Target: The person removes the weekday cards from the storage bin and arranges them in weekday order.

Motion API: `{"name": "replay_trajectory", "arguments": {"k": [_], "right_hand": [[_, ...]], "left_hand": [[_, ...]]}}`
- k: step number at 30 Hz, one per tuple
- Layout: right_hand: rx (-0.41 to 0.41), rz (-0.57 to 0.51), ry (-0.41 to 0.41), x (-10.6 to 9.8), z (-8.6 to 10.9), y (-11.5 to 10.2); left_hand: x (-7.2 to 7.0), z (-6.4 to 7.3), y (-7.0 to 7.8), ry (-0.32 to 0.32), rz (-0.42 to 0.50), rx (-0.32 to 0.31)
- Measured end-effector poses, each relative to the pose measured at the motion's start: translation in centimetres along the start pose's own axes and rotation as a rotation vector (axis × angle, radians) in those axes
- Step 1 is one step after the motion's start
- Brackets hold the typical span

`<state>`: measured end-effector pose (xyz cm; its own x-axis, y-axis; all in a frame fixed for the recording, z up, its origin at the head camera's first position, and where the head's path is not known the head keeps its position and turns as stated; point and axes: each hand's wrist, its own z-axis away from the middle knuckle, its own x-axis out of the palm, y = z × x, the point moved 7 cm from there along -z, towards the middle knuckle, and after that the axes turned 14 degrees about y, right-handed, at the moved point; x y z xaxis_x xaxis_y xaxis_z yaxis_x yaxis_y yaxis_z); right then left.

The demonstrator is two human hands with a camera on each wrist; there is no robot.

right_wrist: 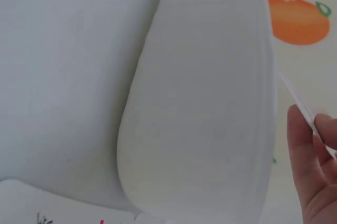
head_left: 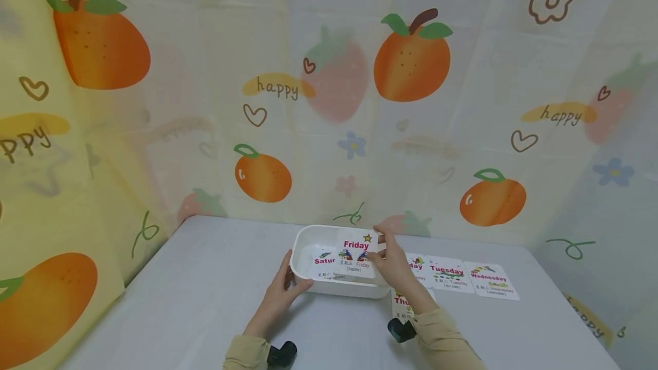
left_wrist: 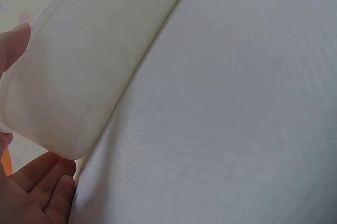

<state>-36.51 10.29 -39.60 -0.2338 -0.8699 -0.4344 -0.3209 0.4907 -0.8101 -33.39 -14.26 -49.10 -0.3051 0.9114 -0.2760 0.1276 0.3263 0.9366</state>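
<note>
A white plastic tray [head_left: 344,288] stands on the table, and my left hand [head_left: 279,287] grips its left end. In the left wrist view, the thumb lies at the rim of the tray [left_wrist: 100,60] and the other fingers [left_wrist: 50,184] reach round its lower corner. Between thumb and fingers, my right hand [head_left: 393,258] pinches the right edge of a card reading "Friday" [head_left: 354,251], raised over the tray. Edge-on, that card [right_wrist: 296,96] shows beyond the rim in the right wrist view. A card starting "Satur" [head_left: 324,261] lies in the tray, partly covered by the Friday card.
Right of the tray, a row holds a partly hidden card ending in "day" [head_left: 415,261], a Tuesday card [head_left: 451,274] and a Wednesday card [head_left: 492,281]. A card starting "Thu" [head_left: 400,302] lies nearer, under the right forearm. A fruit-printed curtain [head_left: 319,176] hangs behind the white table [head_left: 205,278].
</note>
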Motion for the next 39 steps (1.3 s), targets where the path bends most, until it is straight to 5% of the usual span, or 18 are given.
{"name": "replay_trajectory", "arguments": {"k": [10,28,39], "right_hand": [[0.256,-0.274,0.022,-3.5,1.4,2.7],[0.463,-0.166,0.047,-11.9,6.1,9.4],[0.561,-0.126,-0.036,-14.2,8.4,12.8]], "left_hand": [[0.0,-0.1,0.1,0.008,-0.004,-0.002],[0.0,-0.2,0.1,-0.008,0.010,0.009],[0.1,0.0,0.2,-0.010,0.009,0.001]]}}
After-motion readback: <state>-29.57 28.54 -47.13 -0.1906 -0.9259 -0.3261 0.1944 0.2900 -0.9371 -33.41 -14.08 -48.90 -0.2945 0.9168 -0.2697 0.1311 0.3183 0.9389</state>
